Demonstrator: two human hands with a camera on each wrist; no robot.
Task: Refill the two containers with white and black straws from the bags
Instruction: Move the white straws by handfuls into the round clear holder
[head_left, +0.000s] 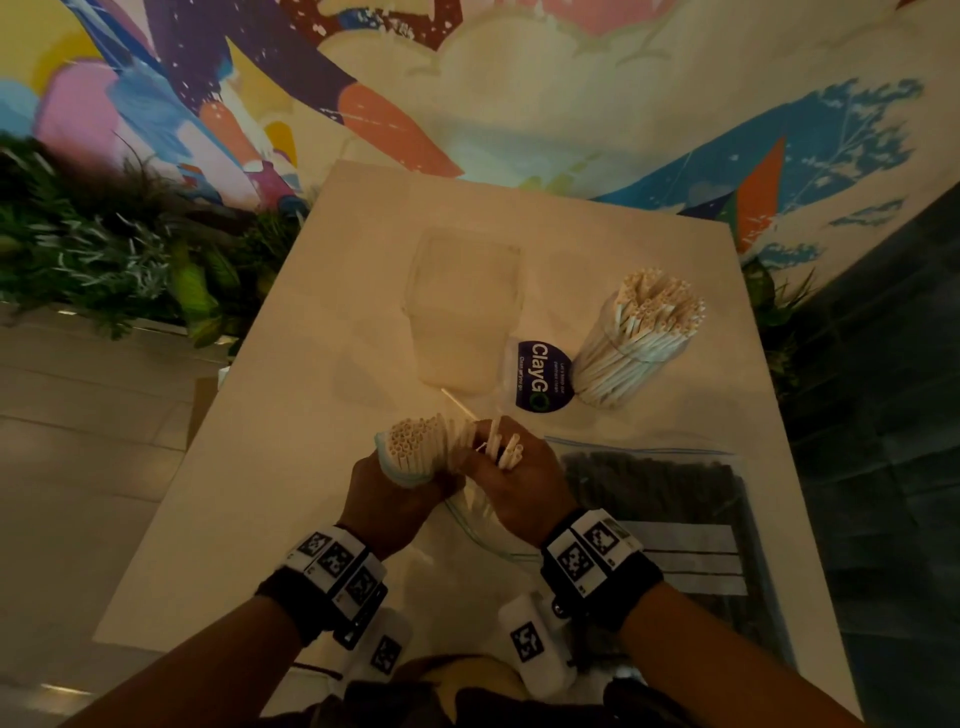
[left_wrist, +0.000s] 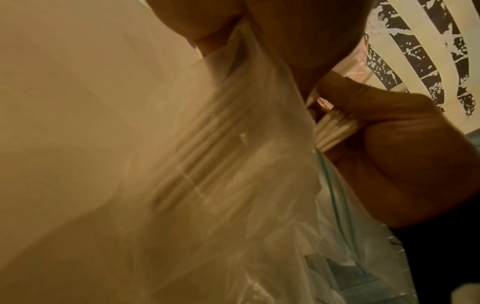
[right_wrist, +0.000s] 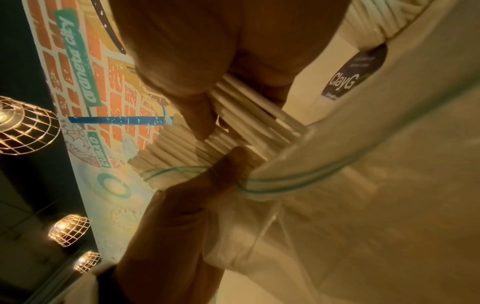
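Observation:
My left hand (head_left: 397, 486) grips the mouth of a clear zip bag (left_wrist: 207, 174) low over the table's near half, with a bundle of white straws (head_left: 415, 441) sticking up out of it. Just to its right, my right hand (head_left: 511, 460) is curled round a smaller bunch of white straws (right_wrist: 249, 107) from that bundle, still close to the bag's mouth. A clear container packed with white straws (head_left: 639, 338) stands at the right. An empty clear container (head_left: 462, 306) stands mid-table. A zip bag of black straws (head_left: 670, 499) lies flat at the near right.
The white table (head_left: 291, 415) has bare room on its left half. A round blue ClayGo sticker (head_left: 540, 374) sits beside the full container. Green plants (head_left: 104, 249) line the left, and a painted wall (head_left: 519, 104) rises behind the table.

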